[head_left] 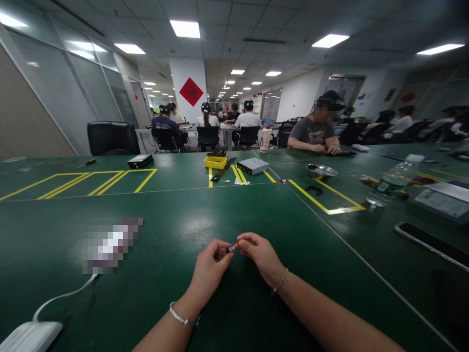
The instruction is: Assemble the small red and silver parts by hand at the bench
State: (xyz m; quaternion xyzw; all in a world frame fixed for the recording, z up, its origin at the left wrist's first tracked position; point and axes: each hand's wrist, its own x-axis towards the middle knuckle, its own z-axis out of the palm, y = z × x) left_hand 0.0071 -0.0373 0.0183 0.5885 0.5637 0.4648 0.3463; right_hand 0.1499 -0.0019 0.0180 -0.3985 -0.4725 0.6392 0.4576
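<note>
Both hands meet above the green tabletop, in the lower middle of the head view. Between the fingertips is a small silvery piece (233, 247) with a dark end on the left and an orange part on the right; its exact kind is too small to make out. My left hand (211, 263) pinches the dark end between thumb and fingers. Closed on the orange end, my right hand (261, 255) has its thumb and forefinger pressed together. The curled fingers hide part of the piece.
To the left lie a blurred-out phone-like object (113, 247) and a white power strip (31, 337). Farther back are a yellow bin (215, 162), a grey box (252, 165) and a metal bowl (321, 170). A bottle (394, 181) and a phone (434, 244) lie right. Another person sits opposite.
</note>
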